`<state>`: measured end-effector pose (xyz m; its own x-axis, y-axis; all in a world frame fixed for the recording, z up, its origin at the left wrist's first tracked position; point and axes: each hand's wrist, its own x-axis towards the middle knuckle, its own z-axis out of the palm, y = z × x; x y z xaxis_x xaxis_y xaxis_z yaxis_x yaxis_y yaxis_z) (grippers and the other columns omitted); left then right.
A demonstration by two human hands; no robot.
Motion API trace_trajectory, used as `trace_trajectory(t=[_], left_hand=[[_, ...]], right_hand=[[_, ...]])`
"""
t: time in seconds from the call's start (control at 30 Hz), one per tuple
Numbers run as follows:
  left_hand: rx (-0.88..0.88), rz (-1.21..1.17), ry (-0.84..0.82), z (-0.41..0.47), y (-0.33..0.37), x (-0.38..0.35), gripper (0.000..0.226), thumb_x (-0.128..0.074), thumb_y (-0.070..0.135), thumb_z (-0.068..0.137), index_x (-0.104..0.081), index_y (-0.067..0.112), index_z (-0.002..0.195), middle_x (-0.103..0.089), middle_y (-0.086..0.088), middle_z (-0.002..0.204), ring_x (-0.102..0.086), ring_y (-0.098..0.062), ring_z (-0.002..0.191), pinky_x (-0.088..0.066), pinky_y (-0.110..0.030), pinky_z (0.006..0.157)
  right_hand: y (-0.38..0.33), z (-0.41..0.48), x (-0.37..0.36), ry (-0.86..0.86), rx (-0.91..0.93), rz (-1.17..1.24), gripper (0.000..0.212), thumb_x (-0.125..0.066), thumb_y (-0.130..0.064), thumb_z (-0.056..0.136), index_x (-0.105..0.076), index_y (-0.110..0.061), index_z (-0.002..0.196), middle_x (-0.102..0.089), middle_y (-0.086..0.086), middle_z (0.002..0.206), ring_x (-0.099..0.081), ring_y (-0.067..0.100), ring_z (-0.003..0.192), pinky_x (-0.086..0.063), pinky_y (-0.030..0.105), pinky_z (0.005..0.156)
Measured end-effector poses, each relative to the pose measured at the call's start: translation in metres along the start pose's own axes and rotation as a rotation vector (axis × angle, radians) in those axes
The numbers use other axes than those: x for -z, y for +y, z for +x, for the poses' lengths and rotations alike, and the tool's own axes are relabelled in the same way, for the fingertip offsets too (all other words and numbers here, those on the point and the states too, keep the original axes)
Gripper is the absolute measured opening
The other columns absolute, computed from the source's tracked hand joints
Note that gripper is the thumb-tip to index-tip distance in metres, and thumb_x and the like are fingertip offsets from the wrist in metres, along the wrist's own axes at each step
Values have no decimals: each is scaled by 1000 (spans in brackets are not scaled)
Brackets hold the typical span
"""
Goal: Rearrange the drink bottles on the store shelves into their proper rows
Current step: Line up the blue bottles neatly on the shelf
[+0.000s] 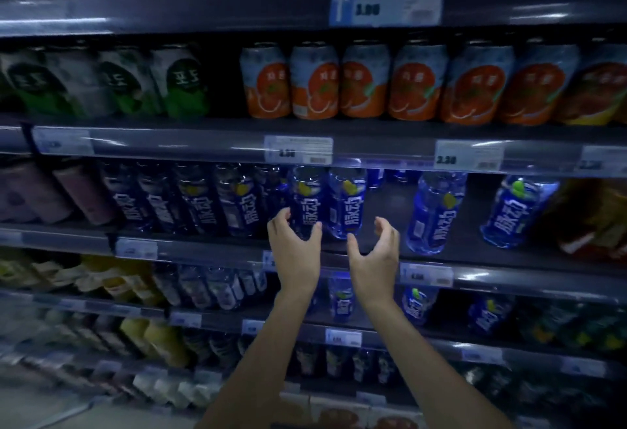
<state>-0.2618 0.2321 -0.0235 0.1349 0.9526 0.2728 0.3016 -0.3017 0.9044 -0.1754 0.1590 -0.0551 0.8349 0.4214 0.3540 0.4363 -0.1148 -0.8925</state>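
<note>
Both hands are raised to the middle shelf (475, 259), where the blue bottles stand upright along its front edge.

Left hand (294, 252): fingers spread and curved around the lower part of one blue bottle (307, 203). Thumb and fingertips are seen on either side of it; firm contact cannot be confirmed, so it is read as closing, not yet clamped.

Right hand (375, 253): released, palm turned inward, cupped on nothing. The neighbouring blue bottle (346, 206) stands just to its left, between the two hands. To its right a gap is left on the shelf, then two more blue bottles (434, 213) stand well apart, tilted in the wide-angle view.

Key relation: both near bottles lie straight ahead and slightly above the hands, long axes vertical. The left hand is nearer the first bottle, the right hand nearer the second.

Judgement: a side grip on each bottle is being set up, probably to slide them along the front edge and close the row. Motion blur limits detail.
</note>
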Motion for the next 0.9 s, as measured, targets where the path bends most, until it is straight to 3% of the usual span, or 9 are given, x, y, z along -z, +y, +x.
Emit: trace_trajectory(t=[0.17, 0.27, 0.4, 0.57, 0.77, 0.9], left_hand=[[21, 18, -57, 25, -6, -4, 74, -68, 40, 85, -32, 12, 144, -36, -1, 144, -40, -17, 129, -33, -21, 95], [19, 13, -89, 32, -9, -9, 75, -70, 38, 85, -33, 10, 144, -39, -2, 141, -42, -18, 128, -37, -26, 100], [-5, -14, -93, 37, -16, -12, 73, -73, 36, 82, -39, 11, 142, -49, -1, 132, -48, -17, 122, -42, -32, 102], [-4, -22, -68, 42, -22, -10, 68, -77, 37, 78, -51, 9, 133, -60, -3, 124, -57, -17, 112, -44, -26, 93], [21, -3, -64, 47, -21, -6, 66, -82, 41, 71, -58, 12, 125, -66, -1, 115, -54, -5, 94, -40, -19, 84], [15, 3, -62, 41, -20, -8, 69, -82, 42, 69, -59, 12, 127, -67, -3, 115, -61, -14, 103, -39, -19, 84]], right_hand=[[-10, 20, -26, 14, -15, -54, 66, -71, -35, 86, -38, -14, 140, -42, 0, 137, -43, 15, 124, -40, 28, 98], [-12, 31, -34, 19, -36, -47, 70, -74, -35, 83, -38, -14, 139, -42, 0, 136, -44, 17, 124, -43, 32, 99], [-10, 37, -38, -29, -55, -24, 74, -74, -31, 84, -34, -15, 144, -42, 0, 141, -45, 16, 125, -41, 26, 96], [-8, 41, -35, -58, -83, 65, 65, -74, -28, 84, -39, -19, 138, -59, 0, 123, -58, 14, 109, -51, 35, 92], [-11, 43, -28, -93, -85, 63, 62, -77, -27, 83, -39, -20, 131, -62, -2, 114, -60, 10, 100, -48, 23, 82], [-10, 42, -20, -80, -83, 27, 59, -78, -29, 82, -42, -19, 128, -63, -1, 111, -62, 11, 97, -53, 30, 83]])
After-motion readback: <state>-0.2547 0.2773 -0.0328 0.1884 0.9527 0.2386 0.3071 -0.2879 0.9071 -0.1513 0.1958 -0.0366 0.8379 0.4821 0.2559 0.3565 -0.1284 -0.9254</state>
